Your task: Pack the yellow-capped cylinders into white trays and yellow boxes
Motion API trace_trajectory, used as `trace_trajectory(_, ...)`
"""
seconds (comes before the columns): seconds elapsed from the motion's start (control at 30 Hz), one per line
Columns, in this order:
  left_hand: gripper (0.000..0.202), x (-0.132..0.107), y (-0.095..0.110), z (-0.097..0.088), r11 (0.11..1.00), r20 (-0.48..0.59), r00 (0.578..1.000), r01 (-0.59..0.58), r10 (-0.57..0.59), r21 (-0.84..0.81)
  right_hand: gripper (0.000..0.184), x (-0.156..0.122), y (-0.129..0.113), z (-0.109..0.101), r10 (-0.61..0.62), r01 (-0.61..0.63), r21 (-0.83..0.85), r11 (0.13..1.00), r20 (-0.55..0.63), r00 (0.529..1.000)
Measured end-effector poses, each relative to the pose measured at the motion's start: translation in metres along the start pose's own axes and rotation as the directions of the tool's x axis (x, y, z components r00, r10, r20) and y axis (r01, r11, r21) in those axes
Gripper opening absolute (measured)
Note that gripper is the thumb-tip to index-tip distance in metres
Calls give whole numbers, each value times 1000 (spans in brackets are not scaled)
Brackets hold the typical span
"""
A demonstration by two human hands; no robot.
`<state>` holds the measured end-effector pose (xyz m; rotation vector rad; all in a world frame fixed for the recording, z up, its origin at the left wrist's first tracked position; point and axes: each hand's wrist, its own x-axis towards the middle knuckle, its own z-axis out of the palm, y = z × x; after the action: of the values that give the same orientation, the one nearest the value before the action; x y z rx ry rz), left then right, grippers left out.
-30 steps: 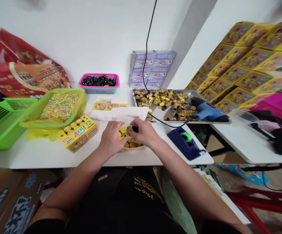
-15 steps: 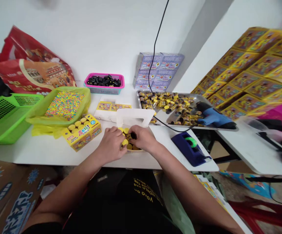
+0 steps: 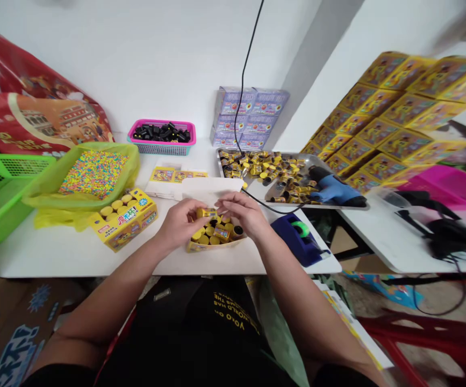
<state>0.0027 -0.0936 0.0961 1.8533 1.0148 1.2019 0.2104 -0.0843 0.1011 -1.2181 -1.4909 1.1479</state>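
My left hand (image 3: 182, 221) is closed around a small tube with a yellow cap and printed label (image 3: 206, 213), held sideways over an open yellow box (image 3: 212, 248). Several yellow-capped tubes (image 3: 204, 239) lie inside that box; a dark end shows on one at the right. My right hand (image 3: 244, 212) hovers over the box's right side, its fingers apart and loosely bent, tips close to the held tube. A raised white flap (image 3: 212, 186) stands behind both hands. To the left is a yellow printed box (image 3: 127, 220) with yellow caps showing through its top.
A metal tray (image 3: 265, 203) holds loose tubes and a blue heat gun (image 3: 335, 188). A blue tape dispenser (image 3: 299, 240) is at right. Colourful beads (image 3: 94, 174) fill a yellow-lined basket. Black pieces lie in a pink-rimmed basket (image 3: 164, 145). A black cable (image 3: 242, 91) hangs down.
My hands have lifted from inside the box, uncovering its tubes. The left now holds one tube above it; the right no longer grips the dark-ended tube. The view has shifted slightly right.
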Motion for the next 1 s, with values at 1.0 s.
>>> trace_trajectory(1.0,23,7,8,-11,682,357,934,-264,5,681,18,-32,1,31,-70,171,-688,706,172,983)
